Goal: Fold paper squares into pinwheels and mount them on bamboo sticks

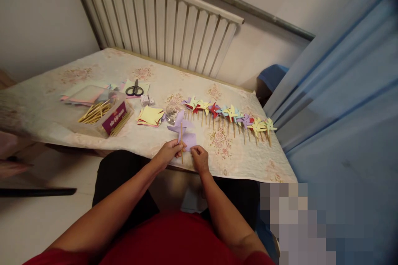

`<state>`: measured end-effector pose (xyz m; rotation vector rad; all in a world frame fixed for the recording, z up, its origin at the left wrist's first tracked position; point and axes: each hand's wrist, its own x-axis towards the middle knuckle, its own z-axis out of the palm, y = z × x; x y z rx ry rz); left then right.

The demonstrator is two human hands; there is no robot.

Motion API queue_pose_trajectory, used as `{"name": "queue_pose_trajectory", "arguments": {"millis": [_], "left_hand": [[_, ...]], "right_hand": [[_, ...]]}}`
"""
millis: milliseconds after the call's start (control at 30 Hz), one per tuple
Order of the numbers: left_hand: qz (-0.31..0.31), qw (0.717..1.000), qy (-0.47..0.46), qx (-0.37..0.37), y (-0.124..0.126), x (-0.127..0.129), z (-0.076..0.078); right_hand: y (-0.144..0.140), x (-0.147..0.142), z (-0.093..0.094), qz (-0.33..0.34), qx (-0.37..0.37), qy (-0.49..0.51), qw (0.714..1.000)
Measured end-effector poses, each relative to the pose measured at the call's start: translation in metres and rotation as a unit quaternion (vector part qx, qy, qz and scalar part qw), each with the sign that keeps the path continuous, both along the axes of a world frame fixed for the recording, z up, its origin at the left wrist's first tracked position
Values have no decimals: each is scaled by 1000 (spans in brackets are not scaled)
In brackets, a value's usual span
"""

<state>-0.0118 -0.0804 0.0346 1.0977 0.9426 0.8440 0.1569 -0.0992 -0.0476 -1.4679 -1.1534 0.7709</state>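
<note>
Near the table's front edge, my left hand (171, 151) is closed around a thin wooden stick (182, 158) that stands roughly upright. Purple pinwheel paper (189, 140) spreads around the stick, with some blades loose and folded. My right hand (200, 158) pinches the lower right corner of this paper between thumb and fingers. Just beyond lies a clear round dish (174, 114) of small shiny pieces, too small to name. A stack of square coloured papers (151, 116), yellow on top, rests to the left of it.
A row of finished-looking pinwheels (230, 112) on sticks lies at the right. Leftward are a clear plastic box (93, 129) holding wooden sticks, black-handled scissors (134, 88), small white boxes (147, 100) and flat paper sheets (83, 93). A radiator (174, 20) stands behind; a blue curtain (336, 112) hangs right.
</note>
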Motion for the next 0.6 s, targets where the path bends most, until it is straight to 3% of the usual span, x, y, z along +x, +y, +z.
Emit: {"name": "queue_pose_trajectory", "arguments": {"millis": [600], "left_hand": [[-34, 999, 5, 21, -6, -5, 0]], "right_hand": [[-1, 0, -1, -6, -2, -6, 1000]]}}
